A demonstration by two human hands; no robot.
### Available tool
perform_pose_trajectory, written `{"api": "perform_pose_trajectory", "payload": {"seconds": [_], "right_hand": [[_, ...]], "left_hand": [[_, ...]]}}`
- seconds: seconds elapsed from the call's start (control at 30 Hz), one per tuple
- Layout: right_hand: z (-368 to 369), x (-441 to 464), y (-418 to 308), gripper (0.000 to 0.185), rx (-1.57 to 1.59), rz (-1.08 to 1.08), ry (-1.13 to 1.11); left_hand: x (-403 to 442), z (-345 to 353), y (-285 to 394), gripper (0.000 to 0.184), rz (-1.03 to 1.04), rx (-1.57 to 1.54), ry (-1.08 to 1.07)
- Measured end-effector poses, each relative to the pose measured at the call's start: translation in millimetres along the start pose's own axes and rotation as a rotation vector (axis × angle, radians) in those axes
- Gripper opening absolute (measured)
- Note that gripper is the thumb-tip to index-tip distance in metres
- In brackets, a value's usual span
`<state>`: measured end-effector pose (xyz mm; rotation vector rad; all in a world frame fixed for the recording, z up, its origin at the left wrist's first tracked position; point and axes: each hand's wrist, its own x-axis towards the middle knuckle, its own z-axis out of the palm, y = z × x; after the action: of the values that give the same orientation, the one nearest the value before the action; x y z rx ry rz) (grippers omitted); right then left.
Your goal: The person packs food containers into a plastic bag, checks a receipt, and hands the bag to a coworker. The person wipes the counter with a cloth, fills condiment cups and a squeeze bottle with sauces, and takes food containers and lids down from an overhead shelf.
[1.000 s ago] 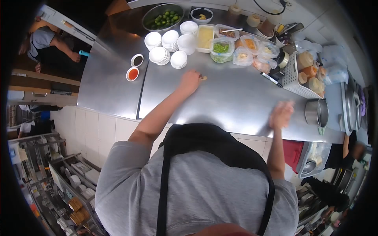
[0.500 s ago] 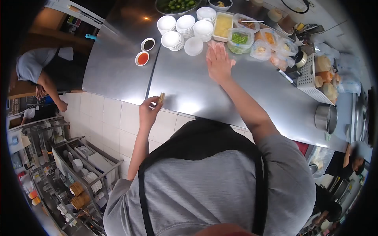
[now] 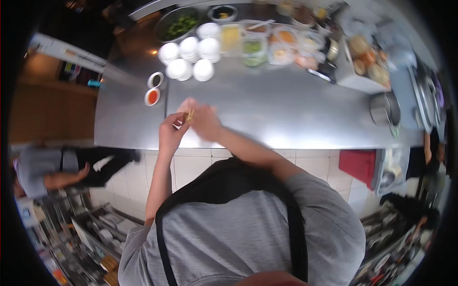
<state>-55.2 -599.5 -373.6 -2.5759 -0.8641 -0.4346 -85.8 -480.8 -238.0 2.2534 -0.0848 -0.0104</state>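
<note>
My left hand (image 3: 171,136) is at the table's front edge, thumb and fingers pinched on a small tan piece (image 3: 190,115) whose kind I cannot make out. Right beside it, my right hand (image 3: 206,125) is smeared by motion, low over the steel table (image 3: 267,109). A pink cloth (image 3: 190,103) shows at its fingertips, under or against them; the finger positions are blurred. Beyond the hands, to the left, are a small bowl of red sauce (image 3: 152,97) and one of dark sauce (image 3: 155,80).
Stacked white bowls (image 3: 179,69) stand at the back, near a bowl of green produce (image 3: 180,27). Bags and tubs of ingredients (image 3: 255,51) line the rear. A white basket (image 3: 355,76) of bottles and a metal pot (image 3: 385,108) are right. Another person (image 3: 43,171) is at left.
My right hand has swept the pink cloth from beside the rear tubs to the front left, next to my left hand. The left hand keeps its pinch. The camera view has shifted.
</note>
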Motion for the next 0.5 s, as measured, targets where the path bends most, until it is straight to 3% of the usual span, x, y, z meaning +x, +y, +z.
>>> {"api": "perform_pose_trajectory", "payload": {"seconds": [0.17, 0.27, 0.33, 0.47, 0.5], "right_hand": [[-88.7, -95.4, 146.7, 0.038, -0.235, 0.472, 0.217], [-139.0, -191.8, 219.8, 0.040, -1.072, 0.644, 0.077], [-208.0, -239.4, 229.1, 0.048, -0.657, 0.898, 0.284], [-224.4, -384.6, 334.8, 0.044, -0.933, 1.052, 0.501], [-240.3, -411.5, 339.4, 0.044, -0.953, 1.126, 0.465]], "left_hand": [[-5.2, 64.3, 38.4, 0.027, 0.055, -0.022, -0.196], [-18.3, 101.3, 70.2, 0.026, 0.127, 0.017, -0.290], [-24.7, 124.8, 97.2, 0.026, 0.196, 0.044, -0.363], [-47.9, 159.5, 133.8, 0.026, 0.227, 0.096, -0.421], [-55.8, 164.8, 135.6, 0.026, 0.226, 0.092, -0.433]]}}
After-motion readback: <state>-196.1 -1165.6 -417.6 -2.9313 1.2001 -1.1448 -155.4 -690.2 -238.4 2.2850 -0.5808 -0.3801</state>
